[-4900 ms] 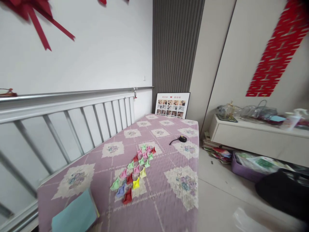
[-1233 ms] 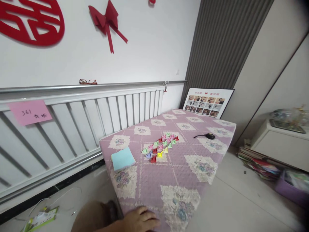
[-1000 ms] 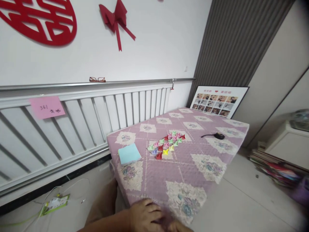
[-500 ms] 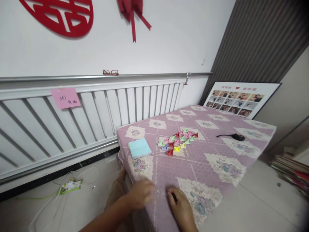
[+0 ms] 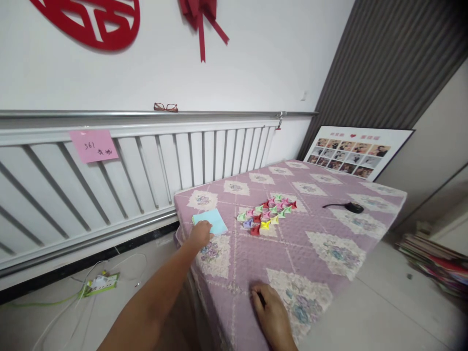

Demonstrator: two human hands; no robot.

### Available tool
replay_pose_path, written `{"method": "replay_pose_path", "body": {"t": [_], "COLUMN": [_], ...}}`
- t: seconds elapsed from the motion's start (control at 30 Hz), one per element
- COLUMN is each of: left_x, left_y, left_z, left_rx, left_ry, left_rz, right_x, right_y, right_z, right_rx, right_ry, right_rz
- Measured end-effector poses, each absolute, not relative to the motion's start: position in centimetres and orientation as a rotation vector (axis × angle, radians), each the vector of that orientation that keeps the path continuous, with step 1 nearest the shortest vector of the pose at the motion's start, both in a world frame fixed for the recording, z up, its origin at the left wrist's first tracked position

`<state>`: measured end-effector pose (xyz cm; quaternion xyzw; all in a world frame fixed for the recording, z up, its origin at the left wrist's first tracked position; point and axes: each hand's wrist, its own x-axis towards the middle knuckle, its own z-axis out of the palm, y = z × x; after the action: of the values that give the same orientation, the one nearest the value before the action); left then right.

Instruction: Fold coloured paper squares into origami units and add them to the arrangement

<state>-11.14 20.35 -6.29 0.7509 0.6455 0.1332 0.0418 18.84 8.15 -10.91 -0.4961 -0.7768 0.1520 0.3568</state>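
paper shapes sit folded beside an unfolded blue stack; left hand touches its edge, right hand curls apart from it, either grip's hold unclear.

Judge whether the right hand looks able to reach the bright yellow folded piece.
Probably yes: only patterned cloth lies between the right hand and the bright yellow piece; the left hand is off to the side.

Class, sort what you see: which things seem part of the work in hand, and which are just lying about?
Likely part of the work:
blue-topped paper stack, touched by the left hand
small folded papers

Probably just lying about:
eyeglasses
pink note
black object with a tail
framed photo board
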Motion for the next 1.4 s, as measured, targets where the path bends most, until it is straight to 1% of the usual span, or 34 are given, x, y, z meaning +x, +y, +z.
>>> {"method": "replay_pose_path", "body": {"t": [0.3, 0.47, 0.7, 0.87, 0.97, 1.03, 1.2, 1.3, 1.4], "left_x": [-12.7, -12.8, -11.9, -11.4, -10.0, -8.2, -2.4, -0.1, 0.3], "left_y": [21.5, 22.0, 21.7, 21.0, 18.9, 16.5, 8.3, 4.2, 1.8], "left_z": [-8.5, -8.9, -8.1, -5.6, -4.2, -4.2, -7.7, -9.9, -10.8], "left_rx": [2.242, 2.229, 2.245, 2.3, 2.429, 2.509, 2.625, 2.53, 2.427], "left_ry": [1.955, 1.969, 2.038, 2.106, 2.018, 1.926, 1.642, 1.605, 1.611], "left_rz": [0.422, 0.463, 0.51, 0.583, 0.621, 0.628, 0.649, 0.633, 0.641], "right_x": [18.9, 19.0, 19.0, 19.1, 19.1, 19.1, 19.1, 19.2, 19.7], "right_y": [8.2, 8.3, 8.4, 8.3, 8.4, 8.5, 8.5, 8.1, 7.1], "right_z": [-11.3, -11.3, -11.5, -11.5, -12.0, -12.5, -12.9, -12.5, -12.2], "right_rx": [-1.269, -1.269, -1.25, -1.262, -1.293, -1.321, -1.311, -1.167, -1.104], "right_ry": [-2.007, -2.006, -1.99, -1.988, -1.932, -1.849, -1.732, -1.889, -2.01], "right_rz": [0.376, 0.374, 0.351, 0.37, 0.393, 0.396, 0.323, 0.324, 0.305]}}
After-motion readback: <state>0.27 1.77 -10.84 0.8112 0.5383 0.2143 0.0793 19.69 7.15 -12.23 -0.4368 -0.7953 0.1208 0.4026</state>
